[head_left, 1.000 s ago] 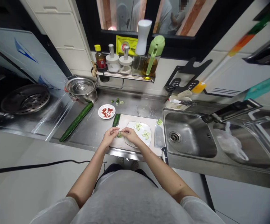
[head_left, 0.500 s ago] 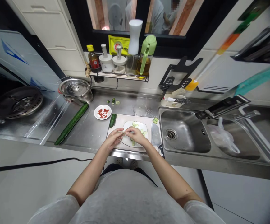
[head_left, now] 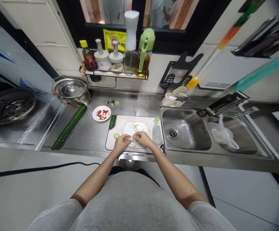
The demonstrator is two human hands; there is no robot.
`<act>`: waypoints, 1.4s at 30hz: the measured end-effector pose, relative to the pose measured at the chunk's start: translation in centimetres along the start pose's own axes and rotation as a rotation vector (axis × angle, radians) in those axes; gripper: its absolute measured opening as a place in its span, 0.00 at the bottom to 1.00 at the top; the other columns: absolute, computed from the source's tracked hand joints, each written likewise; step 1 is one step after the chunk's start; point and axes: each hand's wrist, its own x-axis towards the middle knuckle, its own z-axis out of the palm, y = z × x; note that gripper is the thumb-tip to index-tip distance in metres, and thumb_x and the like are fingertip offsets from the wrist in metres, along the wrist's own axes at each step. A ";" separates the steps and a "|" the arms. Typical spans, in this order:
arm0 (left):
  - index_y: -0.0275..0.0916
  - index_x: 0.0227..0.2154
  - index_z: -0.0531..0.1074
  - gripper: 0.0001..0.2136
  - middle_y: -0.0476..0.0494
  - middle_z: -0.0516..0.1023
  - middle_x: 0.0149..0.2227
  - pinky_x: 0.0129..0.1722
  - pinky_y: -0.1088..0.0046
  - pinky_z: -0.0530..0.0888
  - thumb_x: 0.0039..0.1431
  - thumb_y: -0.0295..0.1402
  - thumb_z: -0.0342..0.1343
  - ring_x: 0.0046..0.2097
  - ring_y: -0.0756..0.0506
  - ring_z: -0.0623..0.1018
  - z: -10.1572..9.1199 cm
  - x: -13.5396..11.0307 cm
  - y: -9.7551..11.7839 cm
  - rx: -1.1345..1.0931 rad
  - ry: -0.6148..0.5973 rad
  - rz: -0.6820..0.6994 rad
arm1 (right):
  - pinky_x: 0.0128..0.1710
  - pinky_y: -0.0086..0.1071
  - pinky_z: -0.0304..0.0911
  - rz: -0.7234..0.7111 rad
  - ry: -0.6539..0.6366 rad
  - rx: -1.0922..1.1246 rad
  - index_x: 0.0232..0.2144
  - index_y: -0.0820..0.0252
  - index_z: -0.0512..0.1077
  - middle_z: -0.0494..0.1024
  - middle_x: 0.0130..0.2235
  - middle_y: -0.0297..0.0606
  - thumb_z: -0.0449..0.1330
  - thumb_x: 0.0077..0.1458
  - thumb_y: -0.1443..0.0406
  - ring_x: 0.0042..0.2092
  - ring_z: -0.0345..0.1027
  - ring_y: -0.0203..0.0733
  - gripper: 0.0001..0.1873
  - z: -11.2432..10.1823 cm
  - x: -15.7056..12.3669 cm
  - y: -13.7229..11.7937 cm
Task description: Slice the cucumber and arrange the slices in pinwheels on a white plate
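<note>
Over the near left part of a white squarish plate (head_left: pixel 127 127), my left hand (head_left: pixel 122 143) has its fingers curled toward the thumb; whatever lies at the tips is too small to make out. Close by on the right, my right hand (head_left: pixel 143 139) pinches a thin cucumber slice (head_left: pixel 133 140) above the plate. Curved cucumber slices (head_left: pixel 136 125) lie fanned on the plate, partly hidden by my hands. The plate rests on a pale cutting board (head_left: pixel 110 141). More cucumber slices (head_left: pixel 116 136) sit beside my left hand, and a cut cucumber piece (head_left: pixel 112 122) lies at the board's left edge.
A kitchen knife (head_left: pixel 157 134) lies at the board's right, beside the sink (head_left: pixel 189 128). A small plate (head_left: pixel 95 116) holds red pieces. A whole cucumber (head_left: pixel 69 127) and a lidded pot (head_left: pixel 72 91) are to the left. Bottles and jars stand on the wall rack (head_left: pixel 120 74).
My hands have moved apart slightly, the left one drawing back from the right. More of the plate's slices and the slices on the board's left now show. The camera view has shifted.
</note>
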 end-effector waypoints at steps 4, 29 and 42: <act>0.41 0.35 0.77 0.09 0.52 0.74 0.26 0.35 0.75 0.67 0.48 0.33 0.59 0.29 0.51 0.72 0.5 -0.4 0.0 0.303 0.009 -0.023 | 0.32 0.26 0.56 0.029 -0.001 -0.189 0.29 0.61 0.74 0.76 0.29 0.34 0.57 0.51 0.68 0.32 0.66 0.35 0.05 0.7 -0.4 0.4; 0.43 0.33 0.76 0.07 0.47 0.77 0.30 0.46 0.65 0.61 0.52 0.32 0.54 0.38 0.43 0.75 1.7 -0.1 1.3 0.695 -0.025 0.009 | 0.31 0.27 0.51 0.092 0.007 -0.428 0.33 0.61 0.71 0.75 0.33 0.38 0.58 0.53 0.68 0.34 0.64 0.37 0.03 1.1 -0.9 0.4; 0.42 0.33 0.76 0.08 0.42 0.75 0.38 0.41 0.68 0.63 0.55 0.36 0.54 0.41 0.43 0.73 2.0 0.0 1.1 0.826 -0.002 0.035 | 0.37 0.31 0.54 0.098 0.030 -0.585 0.35 0.60 0.70 0.74 0.39 0.42 0.58 0.54 0.67 0.41 0.64 0.43 0.05 1.6 -1.0 0.5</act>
